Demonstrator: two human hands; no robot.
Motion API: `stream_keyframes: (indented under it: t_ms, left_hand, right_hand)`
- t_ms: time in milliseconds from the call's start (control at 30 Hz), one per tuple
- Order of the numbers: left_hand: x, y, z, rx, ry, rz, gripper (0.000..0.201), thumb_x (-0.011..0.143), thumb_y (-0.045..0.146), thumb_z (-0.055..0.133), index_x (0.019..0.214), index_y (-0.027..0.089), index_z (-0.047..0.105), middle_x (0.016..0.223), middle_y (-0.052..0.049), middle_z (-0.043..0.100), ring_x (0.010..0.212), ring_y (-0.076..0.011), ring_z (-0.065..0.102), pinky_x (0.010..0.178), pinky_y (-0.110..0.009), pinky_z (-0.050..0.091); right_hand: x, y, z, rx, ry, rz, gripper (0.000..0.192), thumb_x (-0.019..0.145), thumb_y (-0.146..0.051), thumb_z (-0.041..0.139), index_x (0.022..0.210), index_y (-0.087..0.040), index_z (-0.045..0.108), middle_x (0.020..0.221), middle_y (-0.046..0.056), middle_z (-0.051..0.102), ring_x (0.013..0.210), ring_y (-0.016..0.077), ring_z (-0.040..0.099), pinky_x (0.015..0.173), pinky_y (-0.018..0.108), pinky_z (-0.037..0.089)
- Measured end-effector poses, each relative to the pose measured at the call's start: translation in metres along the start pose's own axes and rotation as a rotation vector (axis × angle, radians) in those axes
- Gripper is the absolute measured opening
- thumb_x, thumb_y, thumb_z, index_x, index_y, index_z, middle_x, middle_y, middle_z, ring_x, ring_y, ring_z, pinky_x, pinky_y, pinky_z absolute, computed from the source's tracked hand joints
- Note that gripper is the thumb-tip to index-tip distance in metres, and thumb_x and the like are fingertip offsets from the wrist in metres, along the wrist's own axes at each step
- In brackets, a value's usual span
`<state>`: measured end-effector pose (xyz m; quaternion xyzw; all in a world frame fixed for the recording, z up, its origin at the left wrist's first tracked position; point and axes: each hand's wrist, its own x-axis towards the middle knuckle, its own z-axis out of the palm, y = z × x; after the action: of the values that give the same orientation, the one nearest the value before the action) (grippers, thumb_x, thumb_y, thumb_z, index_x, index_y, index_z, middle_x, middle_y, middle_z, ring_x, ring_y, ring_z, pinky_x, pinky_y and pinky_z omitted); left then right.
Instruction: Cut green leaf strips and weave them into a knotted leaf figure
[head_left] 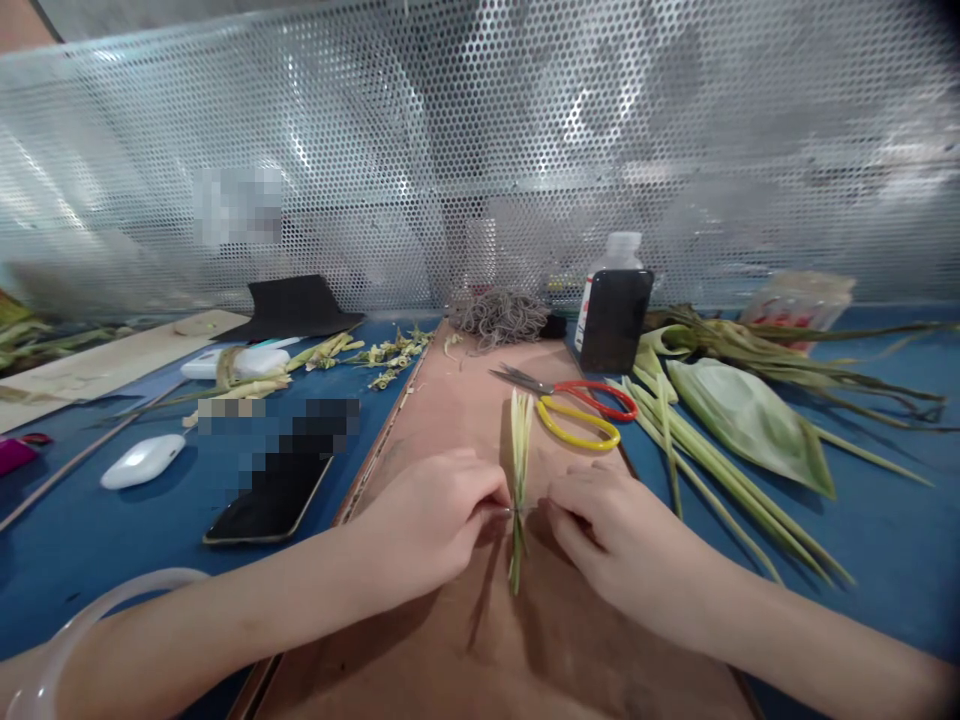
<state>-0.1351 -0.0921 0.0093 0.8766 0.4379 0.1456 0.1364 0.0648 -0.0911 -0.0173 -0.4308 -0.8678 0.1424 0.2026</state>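
A small bundle of thin green leaf strips [518,470] lies lengthwise on a brown board [465,410]. My left hand [435,520] pinches the bundle at its middle from the left. From the right, my right hand [607,535] pinches the same spot, fingertips almost meeting the left ones. Something thin seems to run between the fingertips across the bundle, too fine to identify. Just beyond the bundle lie scissors [574,405] with one red and one yellow handle.
A pile of grey rubber bands [499,315] sits at the board's far end, beside a dark bottle [613,315]. Long green leaves and stalks [720,440] lie to the right. On the left are a phone [270,500], a white case [142,460] and leaf scraps [375,355]. A perforated metal screen [480,150] closes the back.
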Motion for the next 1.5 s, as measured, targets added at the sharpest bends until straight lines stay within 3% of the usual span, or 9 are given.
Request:
stream_keyframes:
  t_ms: [200, 733, 900, 1200, 1400, 1500]
  left_hand:
    - [0.001, 0.001, 0.001, 0.015, -0.016, 0.004, 0.015, 0.081, 0.008, 0.048, 0.076, 0.017, 0.059, 0.075, 0.0, 0.058, 0.071, -0.0138, 0.051, 0.063, -0.026, 0.036]
    - [0.002, 0.001, -0.003, -0.009, -0.036, -0.03, 0.012, 0.085, 0.017, 0.05, 0.075, 0.018, 0.057, 0.077, 0.0, 0.058, 0.074, -0.0145, 0.051, 0.066, -0.027, 0.035]
    - [-0.002, -0.001, -0.002, 0.015, -0.021, -0.034, 0.012, 0.084, 0.016, 0.049, 0.074, 0.018, 0.055, 0.075, 0.0, 0.057, 0.07, -0.0143, 0.05, 0.064, -0.027, 0.034]
    - [-0.005, 0.0, -0.008, 0.114, -0.021, 0.105, 0.009, 0.075, 0.012, 0.05, 0.068, 0.017, 0.054, 0.067, -0.001, 0.056, 0.068, -0.0152, 0.048, 0.063, -0.028, 0.034]
    - [0.0, 0.0, -0.009, -0.002, 0.034, 0.043, 0.01, 0.082, 0.018, 0.049, 0.077, 0.017, 0.058, 0.075, -0.002, 0.059, 0.074, -0.0157, 0.051, 0.072, -0.03, 0.039]
    - [0.003, 0.001, -0.01, -0.111, 0.029, 0.037, 0.013, 0.086, 0.02, 0.048, 0.082, 0.016, 0.06, 0.084, -0.003, 0.059, 0.081, -0.0147, 0.053, 0.076, -0.029, 0.041]
  right_hand:
    - [0.002, 0.001, 0.004, -0.039, 0.034, 0.02, 0.022, 0.075, -0.011, 0.042, 0.055, -0.018, 0.039, 0.058, 0.003, 0.053, 0.059, 0.0145, 0.038, 0.06, 0.029, 0.027]
    - [0.003, 0.004, 0.003, -0.059, 0.063, -0.097, 0.021, 0.076, -0.01, 0.043, 0.057, -0.017, 0.042, 0.058, 0.0, 0.051, 0.057, 0.013, 0.039, 0.068, 0.032, 0.029]
    - [0.005, 0.006, 0.0, -0.045, 0.1, -0.156, 0.023, 0.085, -0.011, 0.04, 0.065, -0.017, 0.049, 0.067, 0.002, 0.057, 0.065, 0.0152, 0.046, 0.07, 0.032, 0.034]
    - [0.004, 0.008, -0.002, 0.118, 0.041, -0.154, 0.02, 0.09, -0.012, 0.042, 0.076, -0.017, 0.055, 0.078, 0.003, 0.06, 0.076, 0.0166, 0.052, 0.074, 0.031, 0.041]
    - [0.005, 0.007, 0.001, 0.176, 0.05, -0.178, 0.019, 0.091, -0.011, 0.044, 0.087, -0.018, 0.061, 0.085, 0.005, 0.062, 0.086, 0.0189, 0.055, 0.081, 0.035, 0.043]
    - [0.006, 0.006, 0.002, 0.2, 0.046, -0.171, 0.018, 0.091, -0.014, 0.044, 0.084, -0.018, 0.06, 0.084, 0.005, 0.062, 0.083, 0.0189, 0.055, 0.079, 0.034, 0.043]
